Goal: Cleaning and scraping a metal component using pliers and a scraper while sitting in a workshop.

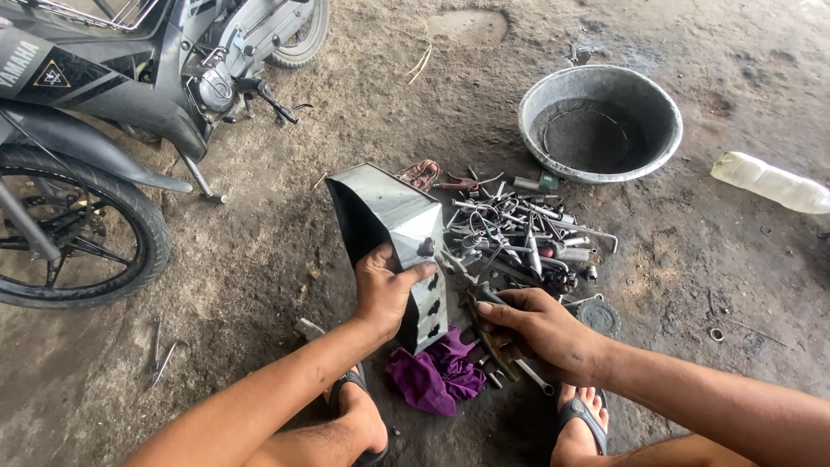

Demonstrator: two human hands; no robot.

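Observation:
My left hand [386,290] grips a silver and black motorcycle body panel [391,232], holding it upright over the dirt floor. My right hand [538,329] reaches into the near end of a heap of hand tools [519,238], its fingers closed around a dark tool handle [487,333] that is partly hidden under the hand. A purple rag [435,374] lies on the ground between my two hands, just below the panel. My feet in sandals [579,424] show at the bottom edge.
A motorcycle [130,78] stands at the upper left, its wheel [73,229] close by. A grey metal basin [600,123] sits at the upper right, a plastic bottle [769,182] beyond it. Pliers [160,350] lie on the left floor.

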